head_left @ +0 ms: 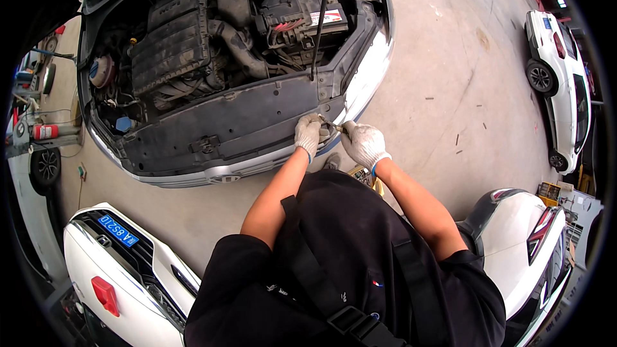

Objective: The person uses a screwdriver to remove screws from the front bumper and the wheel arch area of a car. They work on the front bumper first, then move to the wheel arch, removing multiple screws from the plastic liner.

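Both of my hands wear pale knit work gloves and meet over the front edge of a car with its hood up. My left hand (pixel 309 132) is closed, fingers bent at the rim of the black plastic cover (pixel 257 109). To its right, my right hand (pixel 364 145) is closed around one end of a slim, dark tool (pixel 339 128) that points toward the left fingers. The tool's kind is too small to make out. What the left fingers pinch is hidden. Just right of the hands runs the silver body edge (pixel 367 80).
A thin prop rod (pixel 321 22) rises from the front cover, beside the battery (pixel 305 16) and engine (pixel 170 42). A yellow case (pixel 364 175) sits on the floor below my right hand. White cars (pixel 514 244) stand behind and to the right; a red extinguisher (pixel 46 132) lies left.
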Available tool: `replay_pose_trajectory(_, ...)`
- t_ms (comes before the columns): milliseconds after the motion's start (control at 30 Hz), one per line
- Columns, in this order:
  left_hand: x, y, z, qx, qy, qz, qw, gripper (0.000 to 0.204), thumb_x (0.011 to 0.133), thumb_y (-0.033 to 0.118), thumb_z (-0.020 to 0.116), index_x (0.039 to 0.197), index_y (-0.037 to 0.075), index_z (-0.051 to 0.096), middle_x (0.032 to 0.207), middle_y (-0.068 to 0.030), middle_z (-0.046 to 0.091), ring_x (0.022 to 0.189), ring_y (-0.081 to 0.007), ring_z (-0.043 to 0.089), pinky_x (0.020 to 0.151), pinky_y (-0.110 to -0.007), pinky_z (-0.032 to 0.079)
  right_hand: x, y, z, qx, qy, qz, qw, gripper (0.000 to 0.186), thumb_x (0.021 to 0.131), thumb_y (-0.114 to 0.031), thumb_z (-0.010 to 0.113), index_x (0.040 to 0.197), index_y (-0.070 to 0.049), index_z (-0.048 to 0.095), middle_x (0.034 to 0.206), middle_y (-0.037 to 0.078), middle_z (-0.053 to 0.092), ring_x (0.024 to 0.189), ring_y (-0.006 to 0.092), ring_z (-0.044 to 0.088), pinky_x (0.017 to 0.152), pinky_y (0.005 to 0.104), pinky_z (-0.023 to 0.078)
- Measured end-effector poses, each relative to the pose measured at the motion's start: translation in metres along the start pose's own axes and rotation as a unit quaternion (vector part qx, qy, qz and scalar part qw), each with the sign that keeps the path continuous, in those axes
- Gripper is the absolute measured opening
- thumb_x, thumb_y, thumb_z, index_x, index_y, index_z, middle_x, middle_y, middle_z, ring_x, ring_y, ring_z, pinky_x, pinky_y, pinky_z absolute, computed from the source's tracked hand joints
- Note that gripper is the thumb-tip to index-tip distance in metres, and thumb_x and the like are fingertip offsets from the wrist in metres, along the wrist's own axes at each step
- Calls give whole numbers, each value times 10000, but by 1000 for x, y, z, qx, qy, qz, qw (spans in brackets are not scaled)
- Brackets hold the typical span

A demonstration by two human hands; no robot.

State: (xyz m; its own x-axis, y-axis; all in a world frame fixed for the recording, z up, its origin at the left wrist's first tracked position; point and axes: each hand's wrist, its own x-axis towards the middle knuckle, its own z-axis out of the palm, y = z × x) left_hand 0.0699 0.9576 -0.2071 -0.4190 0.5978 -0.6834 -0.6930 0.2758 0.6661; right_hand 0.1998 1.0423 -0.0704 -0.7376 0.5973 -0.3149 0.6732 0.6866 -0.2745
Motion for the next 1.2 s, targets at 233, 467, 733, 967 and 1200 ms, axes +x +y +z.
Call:
replay_pose_trajectory(233, -2, -2, 3, -37, 57, -18, 998, 328, 899, 94, 523, 1218, 25, 557, 987, -92, 660, 590, -153, 601, 508, -278, 500, 13, -2, -7, -39, -30, -24, 999, 253, 929, -301, 552, 957, -54, 602, 767, 165, 682, 749, 354, 680, 684, 482, 526)
replay_pose_trajectory(467, -9, -23, -14, -36, 2, -120, 992, 257, 826, 34, 467, 1057, 62, 575, 750, -85, 605, 464, -112, 448, 387, -271, 355, 5, 1, 0, -102, -35, -37, 994, 240, 943, -306, 555, 985, -74, 601, 793, 141, 690, 783, 328, 685, 701, 450, 524)
replay_pose_trajectory(733, -12, -31, -6, -153, -212, -206, 943, 252, 825, 38, 426, 1022, 103, 569, 876, -58, 589, 641, -147, 550, 484, -249, 388, 29, -25, -38, -196, -131, -61, 970, 200, 918, -239, 551, 992, -65, 615, 862, 129, 711, 856, 296, 694, 729, 421, 531)
replay_pose_trajectory(967, 8, -85, 14, 217, -272, -86, 934, 335, 964, 339, 496, 895, 74, 688, 711, -51, 619, 578, -163, 575, 513, -302, 435, 38, -12, -36, -210, -125, -125, 961, 222, 934, -267, 543, 980, -63, 617, 852, 129, 711, 851, 294, 702, 726, 427, 532)
replay_pose_trajectory(1200, 5, -50, 23, 550, 10, 74, 832, 429, 920, 358, 460, 900, 32, 738, 892, -195, 706, 852, -364, 686, 780, -470, 533, 46, -2, -37, -205, -136, -156, 957, 223, 936, -264, 528, 974, -61, 613, 843, 147, 713, 819, 304, 707, 726, 449, 534)
